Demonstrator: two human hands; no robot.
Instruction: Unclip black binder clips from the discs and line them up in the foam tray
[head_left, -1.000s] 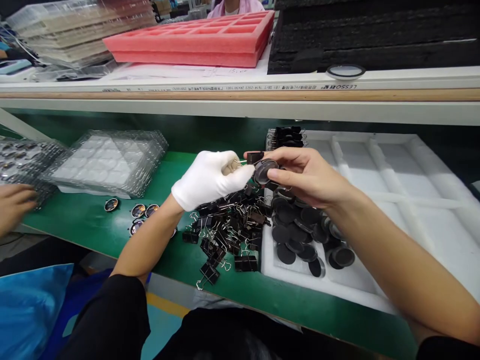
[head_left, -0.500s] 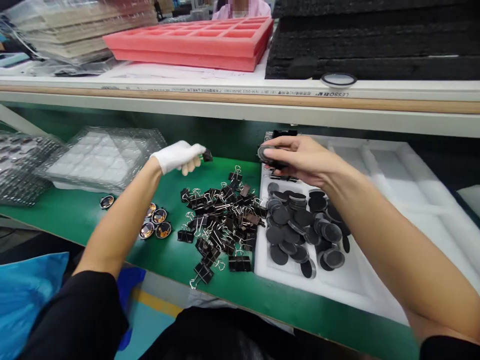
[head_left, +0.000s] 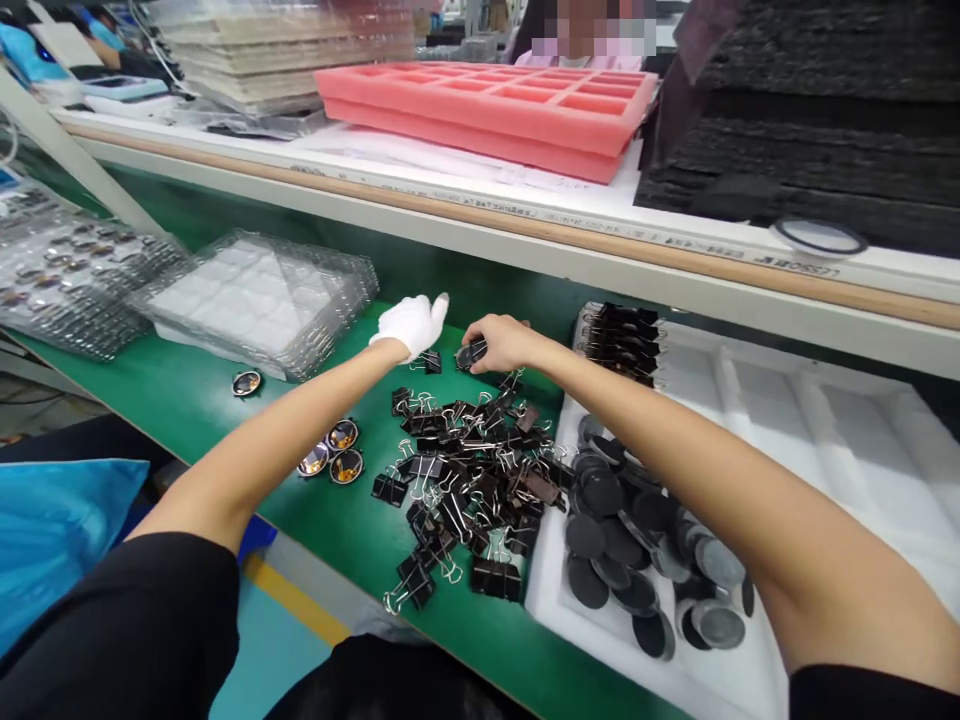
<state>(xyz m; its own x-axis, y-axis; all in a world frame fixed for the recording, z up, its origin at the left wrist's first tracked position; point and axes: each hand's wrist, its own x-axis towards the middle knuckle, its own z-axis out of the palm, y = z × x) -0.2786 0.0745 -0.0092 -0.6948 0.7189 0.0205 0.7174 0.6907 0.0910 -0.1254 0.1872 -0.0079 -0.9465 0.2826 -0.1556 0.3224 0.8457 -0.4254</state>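
Note:
My left hand [head_left: 411,328], in a white glove with bare fingertips, is over the back of the green table, thumb stretched out to the right. Its other fingers are mostly hidden. A black binder clip [head_left: 430,361] is just under it; whether it touches the fingers is unclear. Close by on the right, my bare right hand [head_left: 501,345] is closed on a round dark disc [head_left: 472,353] with a lighter rim. A dark piece shows below that hand, too hidden to name. A heap of black binder clips [head_left: 480,470] with silver handles lies in front of both hands.
The white foam tray [head_left: 551,600] at right holds loose black discs [head_left: 600,492] and a row of binder clips [head_left: 624,342]. Shiny round pieces [head_left: 346,466] and clear plastic trays [head_left: 247,300] are at left. A shelf [head_left: 480,225] with red foam [head_left: 480,110] overhangs; a person is behind it.
My right hand has moved left from above the white tray, carrying the disc, close to my left hand. The left thumb has come away from the clip. The view has turned to the left.

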